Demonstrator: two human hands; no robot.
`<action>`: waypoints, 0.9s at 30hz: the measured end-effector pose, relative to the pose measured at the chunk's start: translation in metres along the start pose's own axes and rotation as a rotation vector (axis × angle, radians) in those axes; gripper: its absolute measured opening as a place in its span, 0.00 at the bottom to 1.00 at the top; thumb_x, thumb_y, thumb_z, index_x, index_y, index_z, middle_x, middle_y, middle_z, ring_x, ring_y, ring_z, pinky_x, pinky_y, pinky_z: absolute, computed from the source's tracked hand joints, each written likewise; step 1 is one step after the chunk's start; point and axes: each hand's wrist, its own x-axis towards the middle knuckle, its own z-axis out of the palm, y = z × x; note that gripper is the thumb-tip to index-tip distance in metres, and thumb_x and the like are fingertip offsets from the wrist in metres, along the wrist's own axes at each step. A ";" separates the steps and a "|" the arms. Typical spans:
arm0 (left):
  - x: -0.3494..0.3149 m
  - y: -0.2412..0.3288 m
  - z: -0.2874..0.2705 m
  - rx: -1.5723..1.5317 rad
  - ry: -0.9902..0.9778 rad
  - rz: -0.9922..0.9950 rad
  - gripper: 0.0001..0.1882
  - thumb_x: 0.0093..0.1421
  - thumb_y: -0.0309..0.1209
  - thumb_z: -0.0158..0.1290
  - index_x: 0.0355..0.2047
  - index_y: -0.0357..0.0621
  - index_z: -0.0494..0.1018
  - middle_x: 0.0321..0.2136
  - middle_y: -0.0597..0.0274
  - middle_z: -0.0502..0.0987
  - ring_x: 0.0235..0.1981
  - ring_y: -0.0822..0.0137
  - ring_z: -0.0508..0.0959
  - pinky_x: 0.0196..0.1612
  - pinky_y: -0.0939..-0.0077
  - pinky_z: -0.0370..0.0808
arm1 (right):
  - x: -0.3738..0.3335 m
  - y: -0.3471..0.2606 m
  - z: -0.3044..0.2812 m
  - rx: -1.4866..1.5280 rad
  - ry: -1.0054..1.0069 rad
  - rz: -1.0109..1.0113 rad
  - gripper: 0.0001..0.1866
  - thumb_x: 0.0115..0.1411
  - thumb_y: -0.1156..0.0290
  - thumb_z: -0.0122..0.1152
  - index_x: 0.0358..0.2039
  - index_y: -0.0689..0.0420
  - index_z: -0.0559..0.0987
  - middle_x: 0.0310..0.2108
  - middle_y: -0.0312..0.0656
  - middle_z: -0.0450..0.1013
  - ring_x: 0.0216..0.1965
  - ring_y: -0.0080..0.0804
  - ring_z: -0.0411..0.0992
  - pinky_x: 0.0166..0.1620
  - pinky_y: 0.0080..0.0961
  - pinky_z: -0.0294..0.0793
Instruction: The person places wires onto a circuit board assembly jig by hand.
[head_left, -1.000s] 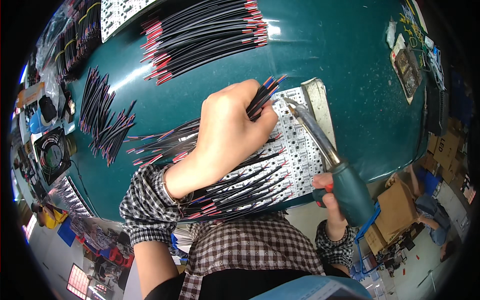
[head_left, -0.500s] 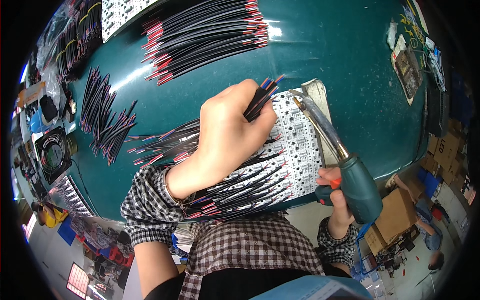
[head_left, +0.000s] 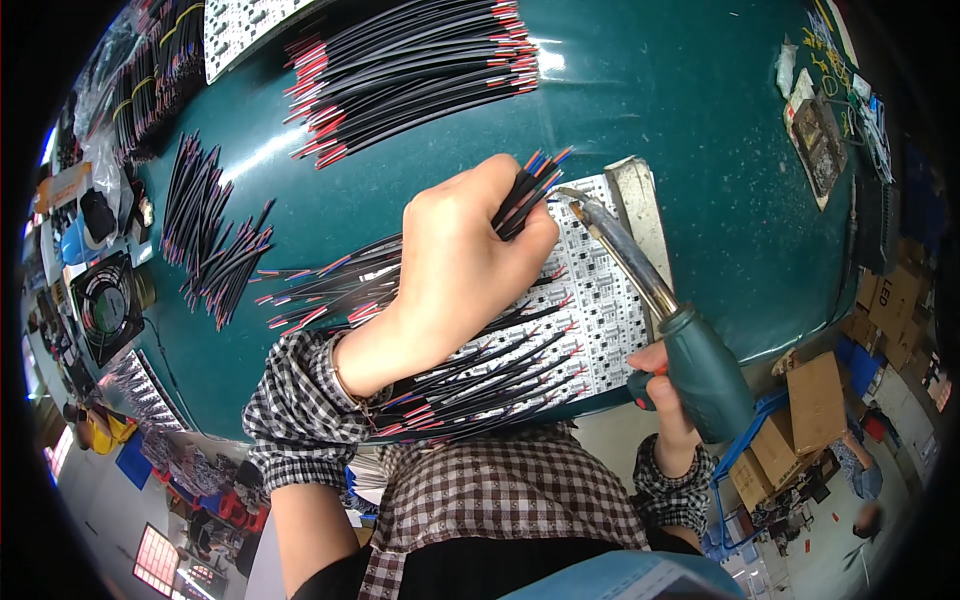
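In the head view, I have the left grip (head_left: 465, 235) closed on a small bunch of wires (head_left: 528, 197), black-sleeved, their red and blue ends poking out past the thumb and forefinger. The right grip (head_left: 670, 395), lower and to the right, is wrapped round the handle of a green iron (head_left: 705, 375). Its metal shaft slants up and leftward, so the bent tip sits just right of the left grip's thumb, near the wire ends — whether it touches them, I can't tell.

The white board (head_left: 607, 335) lies beneath and to the right of the left grip, rows of small parts across it, a pale bar (head_left: 637, 215) along its right side. Below the left grip, more black leads (head_left: 490, 375) lie across the board, reaching out past its left side.

Beyond the left grip, farther up the green bench (head_left: 700, 110), I see a broad stack (head_left: 415, 75) of black wires with red and white ends. To its left is a looser pile (head_left: 208, 225), with a fan (head_left: 103, 308) farther out. Well up and right of the right grip — near the bench's far side — sits a grimy tray (head_left: 817, 150).
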 end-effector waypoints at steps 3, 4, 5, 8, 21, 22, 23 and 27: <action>0.001 0.001 0.000 0.021 0.003 0.005 0.08 0.49 0.22 0.58 0.21 0.35 0.68 0.18 0.46 0.72 0.19 0.47 0.74 0.24 0.60 0.70 | 0.000 0.001 0.001 -0.061 0.002 0.015 0.33 0.51 0.70 0.75 0.54 0.73 0.72 0.34 0.45 0.82 0.39 0.29 0.81 0.50 0.26 0.77; 0.001 0.001 0.000 0.019 0.001 -0.004 0.08 0.49 0.23 0.58 0.21 0.35 0.68 0.18 0.46 0.72 0.19 0.47 0.75 0.23 0.60 0.70 | 0.000 0.001 0.001 -0.060 0.001 0.015 0.33 0.51 0.70 0.75 0.54 0.73 0.72 0.34 0.45 0.82 0.39 0.29 0.81 0.50 0.26 0.77; 0.001 0.001 0.000 0.016 0.000 -0.013 0.08 0.49 0.23 0.58 0.21 0.35 0.68 0.17 0.46 0.72 0.19 0.47 0.75 0.23 0.60 0.70 | 0.000 0.003 0.001 -0.066 0.001 0.011 0.33 0.51 0.70 0.75 0.54 0.72 0.73 0.34 0.44 0.82 0.39 0.29 0.81 0.50 0.27 0.77; 0.001 0.001 -0.001 0.018 -0.013 -0.030 0.08 0.49 0.23 0.58 0.21 0.35 0.69 0.18 0.46 0.73 0.19 0.47 0.75 0.23 0.61 0.70 | 0.000 0.003 0.002 -0.069 0.006 0.014 0.33 0.51 0.70 0.75 0.54 0.72 0.73 0.33 0.43 0.82 0.39 0.28 0.80 0.51 0.27 0.76; 0.003 0.005 -0.001 0.013 -0.028 -0.082 0.07 0.49 0.24 0.57 0.21 0.35 0.69 0.16 0.47 0.73 0.17 0.50 0.76 0.23 0.62 0.71 | -0.005 0.010 -0.002 -0.299 -0.073 -0.133 0.29 0.51 0.68 0.76 0.51 0.68 0.76 0.33 0.40 0.80 0.33 0.28 0.79 0.41 0.26 0.79; 0.003 0.006 -0.002 0.009 -0.027 -0.084 0.07 0.49 0.24 0.57 0.21 0.35 0.69 0.16 0.47 0.73 0.17 0.50 0.75 0.23 0.62 0.71 | -0.004 0.010 -0.003 -0.299 -0.073 -0.133 0.29 0.51 0.68 0.76 0.51 0.68 0.76 0.33 0.40 0.80 0.33 0.28 0.79 0.41 0.26 0.79; 0.003 0.006 -0.002 0.004 -0.027 -0.085 0.08 0.49 0.24 0.57 0.21 0.35 0.69 0.16 0.47 0.72 0.17 0.50 0.75 0.22 0.62 0.70 | -0.004 0.008 -0.003 -0.315 -0.094 -0.137 0.30 0.52 0.68 0.76 0.52 0.69 0.75 0.35 0.42 0.80 0.34 0.29 0.80 0.41 0.26 0.79; 0.002 0.005 -0.001 0.006 -0.029 -0.084 0.08 0.49 0.24 0.57 0.21 0.35 0.69 0.16 0.47 0.72 0.17 0.50 0.75 0.22 0.62 0.70 | 0.000 -0.008 0.008 0.041 -0.001 0.000 0.33 0.54 0.70 0.74 0.56 0.71 0.70 0.41 0.51 0.80 0.41 0.34 0.81 0.45 0.28 0.80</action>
